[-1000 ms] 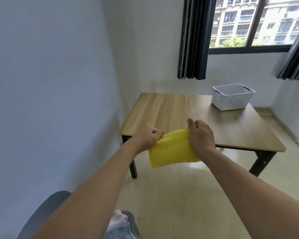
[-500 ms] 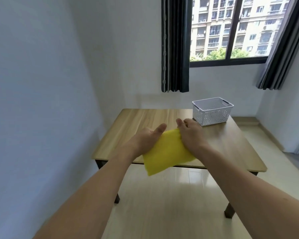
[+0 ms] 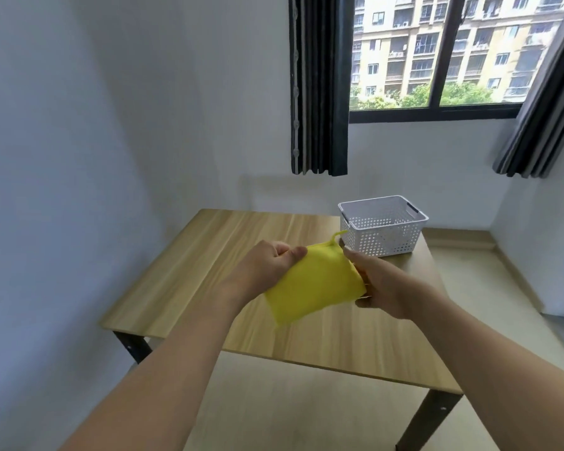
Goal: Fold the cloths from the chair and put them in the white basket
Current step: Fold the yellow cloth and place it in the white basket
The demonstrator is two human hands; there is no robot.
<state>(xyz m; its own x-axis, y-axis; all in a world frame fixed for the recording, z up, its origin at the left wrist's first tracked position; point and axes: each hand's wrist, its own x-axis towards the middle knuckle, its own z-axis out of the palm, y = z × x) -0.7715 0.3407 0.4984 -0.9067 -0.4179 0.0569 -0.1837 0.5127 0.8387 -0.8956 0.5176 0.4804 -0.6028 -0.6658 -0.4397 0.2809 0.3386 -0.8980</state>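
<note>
So the wooden table [image 3: 189, 275] fills most of the view, pushed up near the wall under the window [image 3: 437, 53]. The white basket [image 3: 383, 227] sits on the table's far right corner. Above the table's middle, both hands hold a yellow cloth [image 3: 313, 284] in the air between them. The left hand [image 3: 267, 268] is curled, pinching the cloth's upper left corner with the thumb on top. The right hand [image 3: 385, 284] grips the right edge, fingers tucked behind the cloth. A little loop [image 3: 336, 237] pokes up from the cloth's top, toward the basket
</note>
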